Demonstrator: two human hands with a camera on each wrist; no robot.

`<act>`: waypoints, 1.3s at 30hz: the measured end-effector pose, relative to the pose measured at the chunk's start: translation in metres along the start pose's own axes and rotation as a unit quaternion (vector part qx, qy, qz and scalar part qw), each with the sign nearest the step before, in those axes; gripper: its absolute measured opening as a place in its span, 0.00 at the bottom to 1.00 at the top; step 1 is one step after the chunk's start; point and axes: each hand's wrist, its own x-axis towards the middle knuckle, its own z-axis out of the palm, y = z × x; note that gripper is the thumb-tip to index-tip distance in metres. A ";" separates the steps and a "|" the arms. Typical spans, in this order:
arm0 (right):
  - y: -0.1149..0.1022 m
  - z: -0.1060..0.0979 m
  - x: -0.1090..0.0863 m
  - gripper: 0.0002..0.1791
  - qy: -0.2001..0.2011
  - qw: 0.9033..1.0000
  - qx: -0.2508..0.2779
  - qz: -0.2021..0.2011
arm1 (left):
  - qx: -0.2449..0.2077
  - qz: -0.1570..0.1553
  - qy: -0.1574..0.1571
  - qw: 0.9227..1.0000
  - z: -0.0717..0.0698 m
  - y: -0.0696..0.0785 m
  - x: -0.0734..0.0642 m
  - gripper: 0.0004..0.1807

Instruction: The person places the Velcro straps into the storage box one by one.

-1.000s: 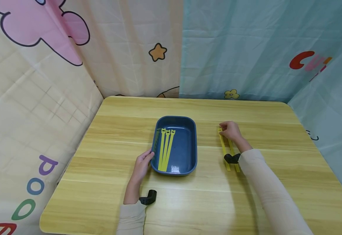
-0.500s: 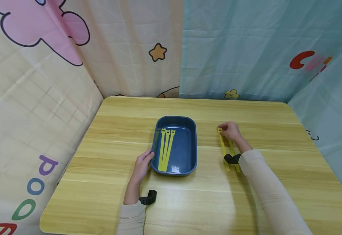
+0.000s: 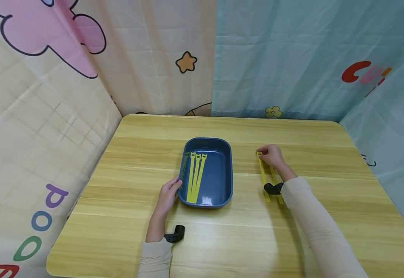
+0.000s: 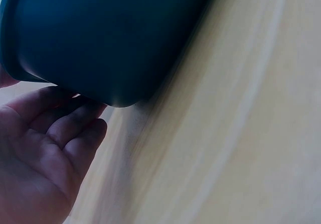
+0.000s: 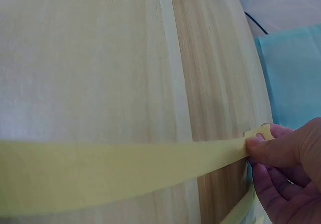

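Note:
A dark blue rectangular tray [image 3: 219, 173] stands on the table, and several yellow cable ties [image 3: 196, 177] lie side by side along its left part, slotted heads at the far end. My left hand [image 3: 167, 196] grips the tray's left rim, thumb at the rim and fingers against the outer wall [image 4: 110, 43]. To the right of the tray, my right hand [image 3: 272, 155] pinches a yellow cable tie [image 5: 125, 174] at its slotted head between thumb and fingers. Its long strap stretches back toward me. Another yellow cable tie [image 3: 280, 199] lies beside it, partly hidden under the right hand and wrist.
The wooden table [image 3: 146, 154] ends at patterned curtains [image 3: 153, 69] behind and on both sides. A black wrist mount [image 3: 274, 188] sits on the right wrist over the ties, and another black mount [image 3: 176, 234] is on the left wrist.
My right hand has shifted slightly left, and the cable tie it pinches has slid a little left with it. The left hand and the tray stay in place.

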 end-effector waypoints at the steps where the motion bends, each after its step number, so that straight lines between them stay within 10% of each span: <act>1: 0.000 0.000 0.000 0.12 0.001 1.000 0.000 0.001 | 0.000 0.000 -0.001 1.000 0.000 0.000 0.000 0.22; 39: -0.024 -0.032 -0.012 0.13 -0.018 0.998 0.010 -0.060 | -0.012 -0.012 -0.002 1.000 0.001 0.003 0.000 0.23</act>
